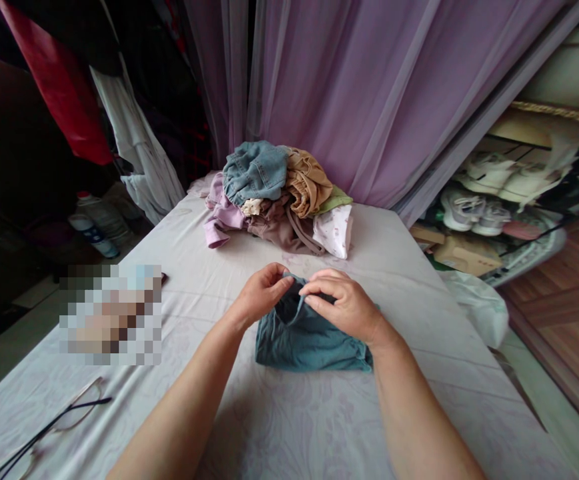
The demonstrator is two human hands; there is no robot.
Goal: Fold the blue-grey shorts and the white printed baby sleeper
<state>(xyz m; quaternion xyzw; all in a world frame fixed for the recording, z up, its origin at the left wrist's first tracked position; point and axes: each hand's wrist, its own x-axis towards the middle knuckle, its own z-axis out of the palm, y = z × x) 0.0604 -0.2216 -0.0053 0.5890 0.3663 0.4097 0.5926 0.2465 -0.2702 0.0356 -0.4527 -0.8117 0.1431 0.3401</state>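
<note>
A teal cloth garment [309, 350] lies partly folded on the sheet-covered surface in front of me, its upper edge raised around a dark opening. Pinched between the thumb and fingers of my left hand [263, 293] is the left part of that edge. My right hand [349, 305] grips the edge nearer the middle, thumb and forefinger together. Whether the garment is a top or shorts, I cannot tell. Beyond my hands sits a heap of clothes, with a blue denim piece [255, 172] on top, a tan piece [308, 181] beside it and a brown piece [282, 227] below.
Eyeglasses [64, 417] rest on the pale patterned sheet [299, 427] at the lower left, near a blurred-out patch. Purple curtains [329, 87] hang behind the heap. Shoes [474, 210] stand on a rack at the right. Hanging clothes [139, 140] and bottles [94, 230] are at the left.
</note>
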